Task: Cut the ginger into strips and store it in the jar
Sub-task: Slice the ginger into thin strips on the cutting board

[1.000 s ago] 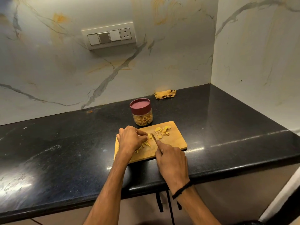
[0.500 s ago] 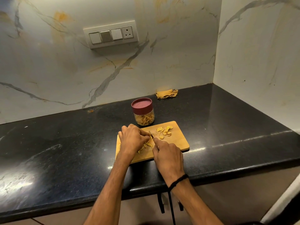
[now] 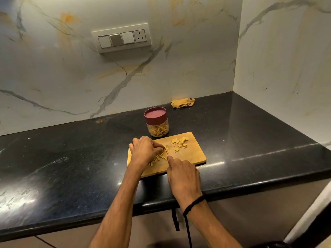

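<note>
Right grip (image 3: 183, 178): fingers curled round the knife (image 3: 167, 153). Handle hidden under the hand, forefinger along the spine, blade pointing to 12 o'clock.
Left grip (image 3: 144, 151): fingers curled, tips pinching the ginger piece (image 3: 166, 148) right at the blade.
Cut ginger strips (image 3: 157, 158) lie at 5 o'clock of the left grip, partly under it.
Ginger slices (image 3: 180, 143), uncut, lie at 2 o'clock of the blade, apart from it.
All of this sits on the wooden cutting board (image 3: 193, 154), on the black desk (image 3: 71, 158).
Jar (image 3: 157, 129): lid (image 3: 155, 115) on, strips inside, at 12 o'clock, just beside the board's far edge.
Yellow cloth (image 3: 182, 102) lies at 1 o'clock, against the wall.
Switch panel (image 3: 123, 38) is on the marble wall above.
</note>
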A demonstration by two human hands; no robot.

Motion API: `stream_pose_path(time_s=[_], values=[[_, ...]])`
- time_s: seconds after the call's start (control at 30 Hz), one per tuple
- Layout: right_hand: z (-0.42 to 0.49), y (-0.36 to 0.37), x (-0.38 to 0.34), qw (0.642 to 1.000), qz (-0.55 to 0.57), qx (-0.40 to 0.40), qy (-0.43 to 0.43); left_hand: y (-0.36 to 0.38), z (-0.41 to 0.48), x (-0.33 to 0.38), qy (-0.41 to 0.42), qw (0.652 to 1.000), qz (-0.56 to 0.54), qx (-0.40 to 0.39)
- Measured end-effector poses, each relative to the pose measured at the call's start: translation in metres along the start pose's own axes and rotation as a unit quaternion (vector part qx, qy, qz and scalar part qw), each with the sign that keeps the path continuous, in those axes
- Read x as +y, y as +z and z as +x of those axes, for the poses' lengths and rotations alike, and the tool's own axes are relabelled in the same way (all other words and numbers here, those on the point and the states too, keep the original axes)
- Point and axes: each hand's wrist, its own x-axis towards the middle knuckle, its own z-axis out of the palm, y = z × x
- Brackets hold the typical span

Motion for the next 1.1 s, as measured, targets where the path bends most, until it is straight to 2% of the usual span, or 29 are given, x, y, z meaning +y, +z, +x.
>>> stream_pose_path(time_s=[0.37,0.6,1.1], values=[[-0.019,-0.015,0.014,0.997,0.065,0.02,0.036,0.002,-0.007,0.007,0.003,0.999,0.024,0.032],[-0.004,-0.009,0.01,0.991,0.112,0.012,0.066,0.001,-0.009,0.006,0.016,1.0,0.02,0.013],[-0.003,-0.007,0.013,0.99,0.117,0.039,0.068,0.002,-0.006,0.003,0.006,0.999,0.015,0.036]])
